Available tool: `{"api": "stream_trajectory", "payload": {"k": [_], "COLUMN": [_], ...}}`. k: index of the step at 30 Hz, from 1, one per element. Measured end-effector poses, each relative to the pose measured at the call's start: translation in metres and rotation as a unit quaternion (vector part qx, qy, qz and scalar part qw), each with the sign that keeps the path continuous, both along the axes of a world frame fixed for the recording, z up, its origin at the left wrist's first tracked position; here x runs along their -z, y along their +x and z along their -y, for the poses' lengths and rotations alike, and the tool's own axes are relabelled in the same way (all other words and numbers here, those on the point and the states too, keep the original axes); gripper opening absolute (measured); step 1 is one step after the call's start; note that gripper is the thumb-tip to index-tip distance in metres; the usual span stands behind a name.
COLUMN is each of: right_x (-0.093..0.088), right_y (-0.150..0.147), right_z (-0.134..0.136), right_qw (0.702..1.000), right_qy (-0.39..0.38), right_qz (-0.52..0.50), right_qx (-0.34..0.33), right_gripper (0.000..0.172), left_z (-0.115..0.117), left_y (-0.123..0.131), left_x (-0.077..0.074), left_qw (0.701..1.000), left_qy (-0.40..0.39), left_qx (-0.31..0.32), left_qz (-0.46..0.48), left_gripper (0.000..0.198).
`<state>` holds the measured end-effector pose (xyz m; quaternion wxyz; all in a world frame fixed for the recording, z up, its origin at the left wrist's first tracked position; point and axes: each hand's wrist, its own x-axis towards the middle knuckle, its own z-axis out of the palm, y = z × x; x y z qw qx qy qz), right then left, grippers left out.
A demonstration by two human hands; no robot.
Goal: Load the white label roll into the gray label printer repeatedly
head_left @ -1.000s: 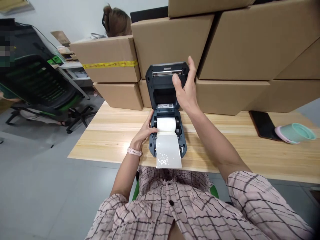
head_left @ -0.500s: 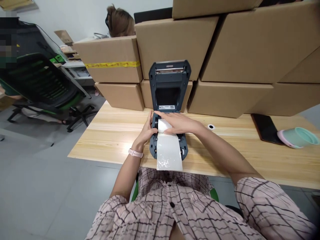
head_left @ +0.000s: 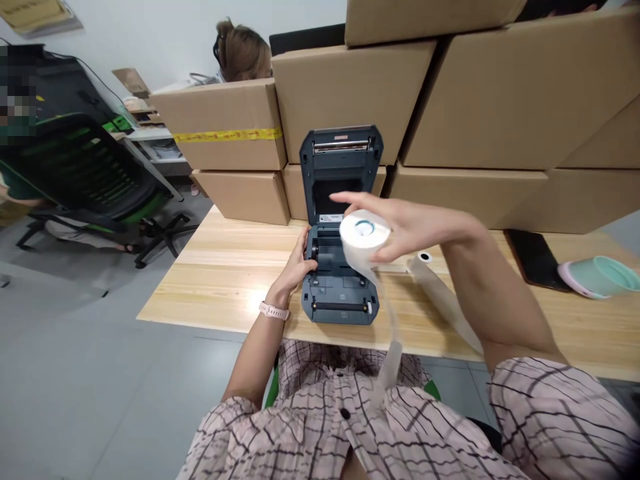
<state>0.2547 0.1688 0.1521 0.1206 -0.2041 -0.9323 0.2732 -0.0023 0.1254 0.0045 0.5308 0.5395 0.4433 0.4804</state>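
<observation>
A dark grey label printer (head_left: 340, 308) stands on the table with its lid (head_left: 373, 160) raised, its inner bay showing bare. My left hand (head_left: 294, 272) grips the printer's left side, thumb over the rim and fingers along the outer wall. Above the bay's right side, my right hand (head_left: 400, 223) holds a white label roll (head_left: 353, 250) tilted, its round end with a teal-edged core facing up. From this roll a loose strip (head_left: 393, 363) hangs down past the table edge toward my shirt. Another paper roll (head_left: 424, 258) lies right of the printer, partly behind my forearm.
Cardboard boxes (head_left: 350, 87) are stacked along the table's back edge. To the right lie a dark phone (head_left: 533, 260) and a mint cup (head_left: 600, 275). An office chair (head_left: 85, 167) stands at left, and a person's head (head_left: 243, 50) shows behind the boxes.
My right hand has lifted the label roll out of the printer bay, up and to the right, its strip swinging along. My left hand stays on the printer's side.
</observation>
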Motion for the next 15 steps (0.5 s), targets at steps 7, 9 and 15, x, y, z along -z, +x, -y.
{"api": "stream_trajectory", "payload": {"k": [7, 9, 15], "right_x": [0.035, 0.063, 0.11], "right_y": [0.057, 0.06, 0.06], "right_z": [-0.035, -0.045, -0.051], "right_qw": [0.982, 0.975, 0.955], "right_qy": [-0.021, -0.046, -0.113], "right_qz": [0.015, 0.015, -0.039], "right_qx": [0.187, 0.216, 0.273], "right_gripper": [0.102, 0.1, 0.097], "left_z": [0.001, 0.002, 0.005], "left_y": [0.001, 0.002, 0.003], "left_x": [0.0, -0.002, -0.005], "left_qw": [1.0, 1.0, 1.0], "left_qy": [0.012, 0.004, -0.012], "left_qx": [0.011, 0.011, 0.006], "left_qz": [0.0, 0.004, 0.008], "left_gripper": [0.114, 0.113, 0.114]}}
